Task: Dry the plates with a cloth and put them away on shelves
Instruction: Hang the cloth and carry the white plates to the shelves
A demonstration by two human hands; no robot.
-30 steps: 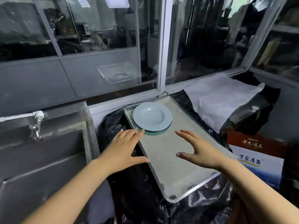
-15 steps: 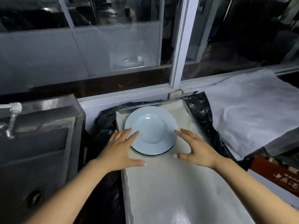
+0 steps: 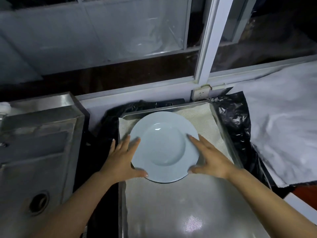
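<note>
A pale blue deep plate (image 3: pixel 164 148) lies on a mesh mat in a metal tray (image 3: pixel 223 134), toward the tray's far end. A darker rim shows under its near edge. My left hand (image 3: pixel 122 158) lies against the plate's left rim with straight fingers, the thumb along the near edge. My right hand (image 3: pixel 211 158) mirrors it on the right rim, fingertips on the rim and thumb at the near edge. No drying cloth is in either hand.
A steel sink (image 3: pixel 39 152) with a drain (image 3: pixel 38 202) stands to the left. Black plastic sheeting (image 3: pixel 236 121) surrounds the tray. A white sheet (image 3: pixel 283 126) covers the surface on the right. A window frame post (image 3: pixel 207 48) and a wall socket (image 3: pixel 200 94) are behind the tray.
Both hands have moved forward from above the tray and now touch the plate's two sides. The view has come closer and tilted down onto the plate.
</note>
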